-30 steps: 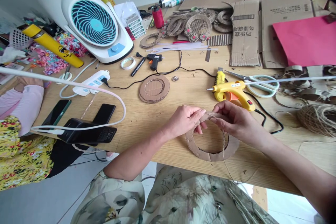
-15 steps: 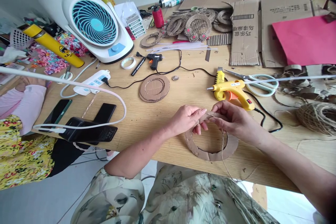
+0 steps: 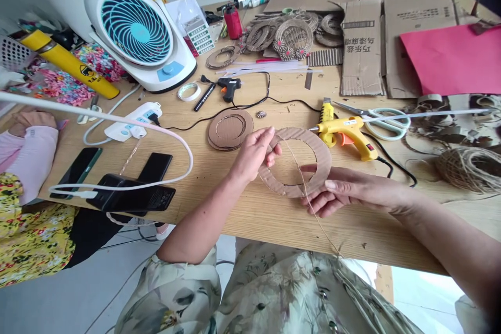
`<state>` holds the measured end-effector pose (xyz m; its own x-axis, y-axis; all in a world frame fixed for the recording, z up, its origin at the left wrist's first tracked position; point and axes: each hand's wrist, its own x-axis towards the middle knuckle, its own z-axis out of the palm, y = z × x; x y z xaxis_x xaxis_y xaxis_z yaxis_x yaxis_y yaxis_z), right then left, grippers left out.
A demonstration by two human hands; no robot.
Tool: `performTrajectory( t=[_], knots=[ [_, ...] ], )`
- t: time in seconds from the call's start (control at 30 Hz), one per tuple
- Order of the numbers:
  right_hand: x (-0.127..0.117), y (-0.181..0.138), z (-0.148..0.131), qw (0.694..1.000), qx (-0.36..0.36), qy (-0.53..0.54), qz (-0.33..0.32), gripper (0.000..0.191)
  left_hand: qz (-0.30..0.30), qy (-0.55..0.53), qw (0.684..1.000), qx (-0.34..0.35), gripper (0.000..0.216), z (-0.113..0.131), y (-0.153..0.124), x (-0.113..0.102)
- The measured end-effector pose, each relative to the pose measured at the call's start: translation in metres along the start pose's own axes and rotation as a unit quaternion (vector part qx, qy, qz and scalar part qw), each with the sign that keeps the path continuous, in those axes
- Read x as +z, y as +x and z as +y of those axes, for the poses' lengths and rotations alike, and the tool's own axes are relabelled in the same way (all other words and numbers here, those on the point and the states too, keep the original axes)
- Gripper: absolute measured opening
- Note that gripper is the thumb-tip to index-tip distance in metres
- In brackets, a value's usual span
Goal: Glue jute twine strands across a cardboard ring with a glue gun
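A flat cardboard ring (image 3: pixel 320 154) is held up tilted over the near part of the table. My left hand (image 3: pixel 256 154) pinches its left side, thumb on top and fingertips showing through the hole. At the lower right edge, my right hand (image 3: pixel 352 190) has its thumb against the rim and its fingers behind and below the ring. A thin strand of twine (image 3: pixel 319 222) starts near my left thumb, crosses the ring's opening and its lower band, and drops over the table edge toward my lap.
Ahead lies another cardboard ring on a disc (image 3: pixel 213 138), beside a small striped rosette (image 3: pixel 261 114). A yellow glue gun (image 3: pixel 348 128), scissors (image 3: pixel 391 124) and a twine ball (image 3: pixel 469 169) are on the right. Phones and a power strip (image 3: pixel 131 120) lie left, near another person's sleeve (image 3: pixel 39 156).
The ring has been lifted and turned up off the table. My left hand moved slightly left and up; my right hand shifted from the ring's top to its lower right edge.
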<state>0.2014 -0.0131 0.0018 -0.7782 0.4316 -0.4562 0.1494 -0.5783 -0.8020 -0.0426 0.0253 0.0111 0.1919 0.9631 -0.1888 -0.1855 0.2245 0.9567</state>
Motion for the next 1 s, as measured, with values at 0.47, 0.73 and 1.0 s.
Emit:
performTrajectory(
  t=[0.47,0.73,1.0],
  knots=[
    [-0.002,-0.041,-0.038,0.958,0.006,-0.284,-0.048,0.044,0.017,0.017,0.999,-0.027,0.027,-0.019,0.006,0.004],
    [-0.011,-0.053,-0.098,0.753,-0.130,-0.565,0.310,0.052,-0.064,0.212,0.973,0.059,0.030,-0.031,-0.008,0.015],
    [0.031,-0.022,-0.074,0.655,-0.218,-0.642,0.335,0.036,-0.151,0.141,0.978,-0.013,0.055,-0.006,-0.016,0.006]
  ],
)
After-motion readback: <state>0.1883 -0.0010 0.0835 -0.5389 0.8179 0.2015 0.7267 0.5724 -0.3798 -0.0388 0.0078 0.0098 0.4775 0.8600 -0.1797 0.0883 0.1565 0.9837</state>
